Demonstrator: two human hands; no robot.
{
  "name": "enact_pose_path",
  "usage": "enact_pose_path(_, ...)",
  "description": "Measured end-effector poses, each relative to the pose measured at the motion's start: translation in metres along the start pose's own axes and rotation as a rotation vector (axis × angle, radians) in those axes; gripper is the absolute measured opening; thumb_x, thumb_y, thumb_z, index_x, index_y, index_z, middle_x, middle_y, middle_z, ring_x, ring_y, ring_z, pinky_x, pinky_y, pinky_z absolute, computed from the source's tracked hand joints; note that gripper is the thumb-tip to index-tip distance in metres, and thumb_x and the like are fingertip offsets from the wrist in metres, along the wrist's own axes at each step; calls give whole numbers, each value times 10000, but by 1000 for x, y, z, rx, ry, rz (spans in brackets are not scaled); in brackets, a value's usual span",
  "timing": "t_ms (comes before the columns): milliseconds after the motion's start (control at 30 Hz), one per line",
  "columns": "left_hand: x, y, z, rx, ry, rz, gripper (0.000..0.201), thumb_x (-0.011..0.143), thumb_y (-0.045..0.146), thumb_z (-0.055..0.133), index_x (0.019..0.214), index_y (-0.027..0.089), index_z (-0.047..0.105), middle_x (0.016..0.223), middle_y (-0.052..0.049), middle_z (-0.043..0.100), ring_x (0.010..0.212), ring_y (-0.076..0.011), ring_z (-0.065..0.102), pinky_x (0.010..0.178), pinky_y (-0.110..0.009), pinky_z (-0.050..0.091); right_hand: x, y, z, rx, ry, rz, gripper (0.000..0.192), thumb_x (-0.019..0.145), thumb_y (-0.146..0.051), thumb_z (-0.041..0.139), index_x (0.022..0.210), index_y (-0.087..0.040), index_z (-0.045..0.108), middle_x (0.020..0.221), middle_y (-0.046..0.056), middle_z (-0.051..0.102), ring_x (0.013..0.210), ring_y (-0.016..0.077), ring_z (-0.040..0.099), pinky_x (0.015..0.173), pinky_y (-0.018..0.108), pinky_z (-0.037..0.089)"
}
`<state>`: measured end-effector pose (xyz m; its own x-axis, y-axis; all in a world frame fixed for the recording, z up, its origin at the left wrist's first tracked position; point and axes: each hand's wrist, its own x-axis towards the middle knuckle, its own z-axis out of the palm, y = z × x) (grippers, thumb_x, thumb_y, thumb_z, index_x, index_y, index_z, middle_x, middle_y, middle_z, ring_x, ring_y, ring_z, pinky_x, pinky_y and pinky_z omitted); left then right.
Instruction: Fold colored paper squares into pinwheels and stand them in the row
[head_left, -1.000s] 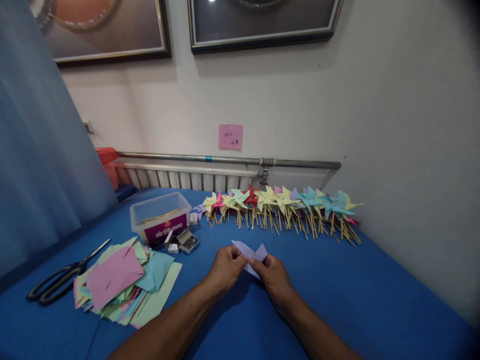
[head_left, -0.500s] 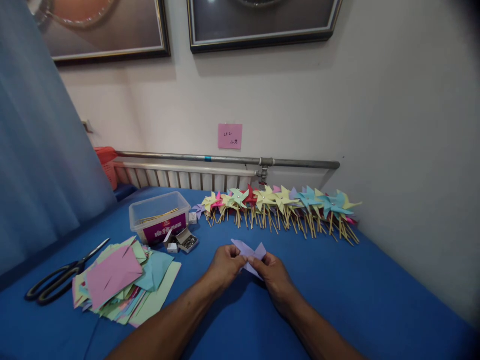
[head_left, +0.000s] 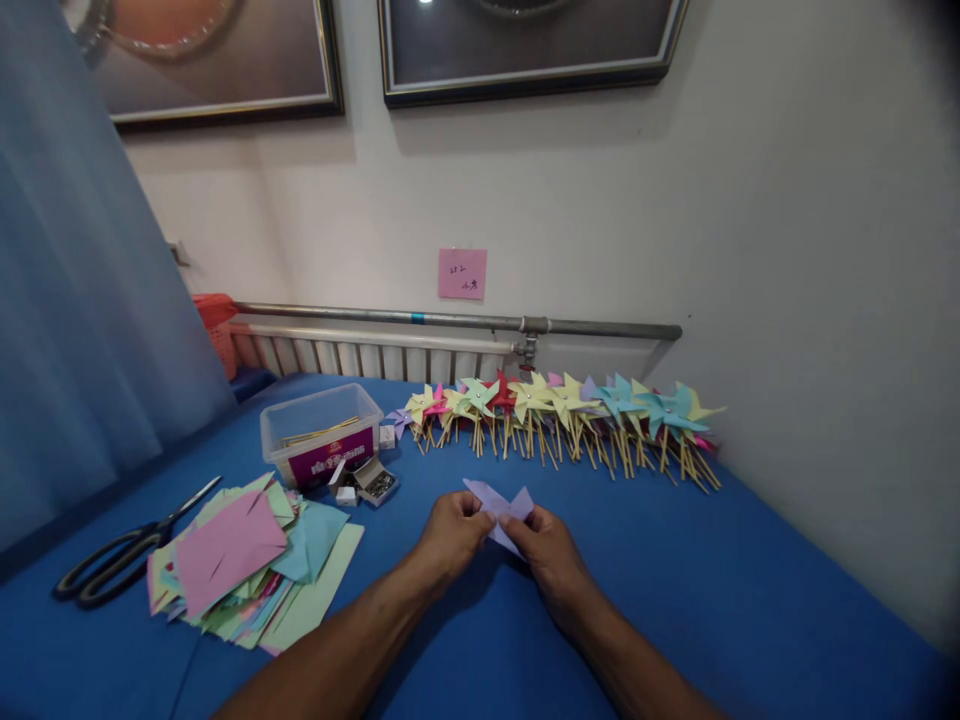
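Observation:
A purple paper pinwheel, partly folded, is held between both hands above the blue table. My left hand pinches its left side, thumb near the centre. On the other side my right hand grips it the same way, the two thumb tips close together. Fingers under the paper are hidden. Behind the hands, a long row of finished pinwheels in several colours lies with wooden sticks toward me. To the left, a small open box of pins sits by a clear plastic tub holding sticks.
A pile of cut coloured paper lies at the left, with black-handled scissors beside it. A blue curtain hangs at the far left. Along the wall run a metal pipe and a radiator. A red basket stands behind.
The hands and the purple paper are almost still. The whole view has shifted very slightly.

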<state>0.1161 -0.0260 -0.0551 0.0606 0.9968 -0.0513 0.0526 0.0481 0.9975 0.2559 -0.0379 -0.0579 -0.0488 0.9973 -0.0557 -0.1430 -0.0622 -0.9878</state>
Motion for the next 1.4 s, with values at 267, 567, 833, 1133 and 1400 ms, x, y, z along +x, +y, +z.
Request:
enact_pose_path(267,-4,8,0,-46,-16,-30,179,671,241,635,579,189,491,465,50,494,414,-72,390,442,-214,277,3,4,-2,-33,3,-16,402,644,-430,801,896,-121,747,791,77,755,691,210,641,641,295,484)
enact_pose_path(567,1,3,-1,-8,-60,-8,231,687,327,680,613,176,521,505,43,512,444,-81,414,471,-219,294,5,6,-5,-51,0,-21,386,644,-457,789,862,-141,743,706,41,728,667,221,636,634,309,478)
enact_pose_path(833,11,50,-75,949,311,185,204,881,256,529,905,180,717,927,-85,733,874,-203,657,758,-278,436,-3,-5,-1,-66,33,-22,301,662,-440,762,798,-174,728,716,38,728,701,241,643,644,319,485)
enact_pose_path(1133,19,45,-120,1480,195,-90,312,893,220,467,1001,140,748,1049,-214,738,998,-334,698,807,-389,518,7,-1,-13,-44,147,-36,389,620,-461,788,853,-154,739,754,48,739,692,229,645,649,314,479)
enact_pose_path(1400,21,45,-121,1470,149,-115,323,883,261,483,1013,148,757,1096,-214,736,1036,-334,696,851,-419,530,-1,-3,-6,-51,124,-40,356,660,-456,770,855,-160,737,780,49,742,725,238,655,663,313,483)
